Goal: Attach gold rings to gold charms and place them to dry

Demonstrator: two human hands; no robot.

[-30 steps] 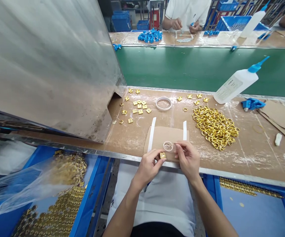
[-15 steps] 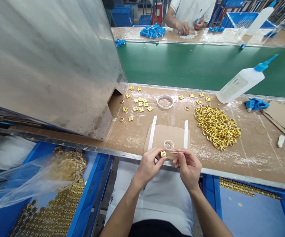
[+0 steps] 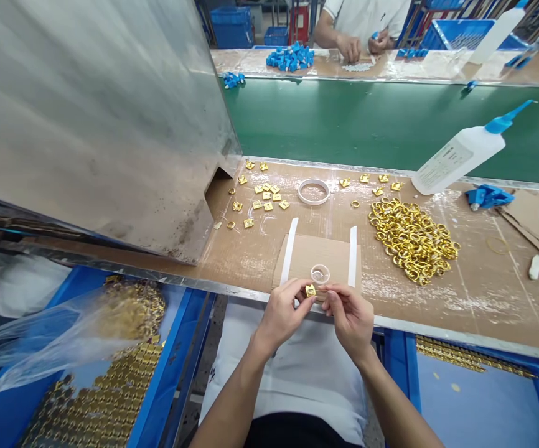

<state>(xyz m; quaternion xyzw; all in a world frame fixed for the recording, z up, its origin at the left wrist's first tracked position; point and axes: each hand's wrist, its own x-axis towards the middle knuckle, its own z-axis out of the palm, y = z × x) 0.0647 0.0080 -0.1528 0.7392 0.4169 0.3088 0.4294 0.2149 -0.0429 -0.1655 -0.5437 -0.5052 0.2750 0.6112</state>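
Observation:
Between the thumb and fingers of my left hand (image 3: 286, 311) is a small square gold piece (image 3: 310, 290), held over the near edge of the cardboard pad (image 3: 328, 250). My right hand (image 3: 352, 316) pinches a thin stick (image 3: 320, 291), whose far end reaches the gold piece. Whether its tip touches is too small to tell. Just beyond my fingers, a small clear round dish (image 3: 320, 274) sits on the pad. To the right lies a heap of gold rings (image 3: 412, 239). Several loose square gold pieces (image 3: 267, 196) are spread at the left.
A roll of tape (image 3: 313, 191) lies behind the pad. A tilted white bottle (image 3: 459, 160) stands at the back right, near blue clips (image 3: 488, 196). A large metal housing (image 3: 106, 124) blocks the left. Blue trays (image 3: 180, 348) flank my lap. Across the green belt (image 3: 344, 115), a co-worker's hands (image 3: 350, 48) work.
My right hand has moved left, closer to the gold piece, bringing the stick with it. My left hand keeps its hold. The view has shifted slightly.

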